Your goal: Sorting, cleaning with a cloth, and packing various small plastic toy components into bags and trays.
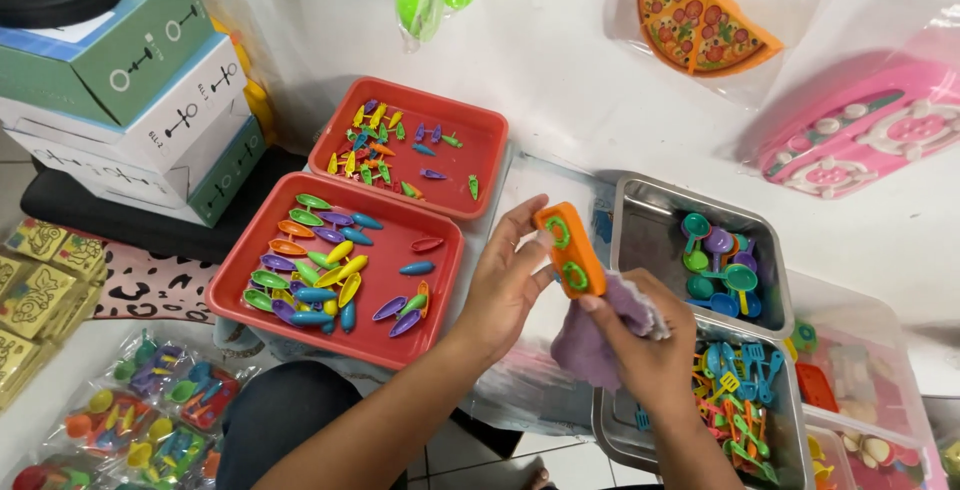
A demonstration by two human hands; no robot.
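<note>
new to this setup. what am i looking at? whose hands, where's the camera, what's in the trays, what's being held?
There is one picture, from a camera worn on a person's head, looking down at their own bare hands; no robot. The left hand holds a small orange toy block with green rings. The right hand grips a purple cloth against it. Two red trays carry small coloured plastic pieces. Two metal trays hold toy ladles and toy spatulas. Stacked boxes stand at the far left.
</note>
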